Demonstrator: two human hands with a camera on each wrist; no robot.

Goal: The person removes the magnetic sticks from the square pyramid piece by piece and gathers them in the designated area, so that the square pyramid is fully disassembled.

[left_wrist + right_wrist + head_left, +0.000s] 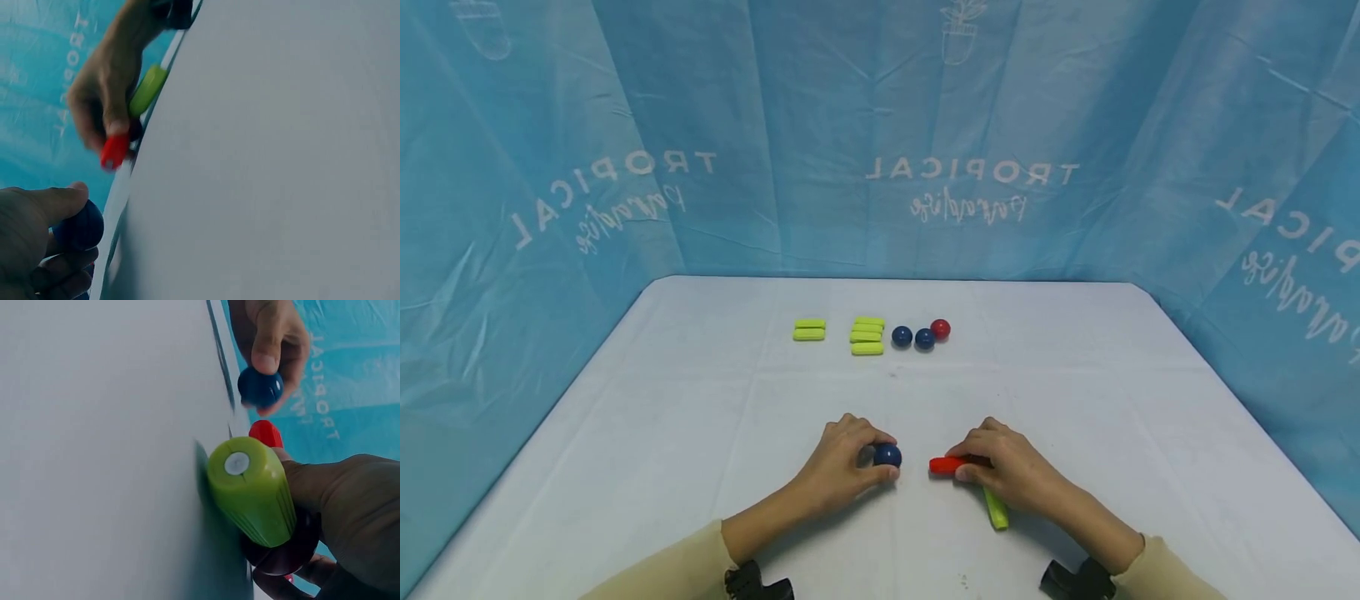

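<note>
In the head view my left hand [842, 467] pinches a dark blue ball [887, 455] between thumb and fingers, just above the white table. My right hand [1011, 467], to its right, grips a red stick [945, 466] whose end points at the ball, with a gap between them. A lime green stick [996, 508] slants out below the right hand. In the right wrist view the green stick [253, 487] meets a dark ball [290, 547] partly hidden by the fingers. How the red stick [265, 432] meets that ball is hidden.
Farther back on the white table [700, 375] lie two lime green sticks [809, 334], a stack-like row of several more green sticks [867, 337], two blue balls [902, 336] and a red ball [940, 329]. A blue printed curtain [820, 125] surrounds the table.
</note>
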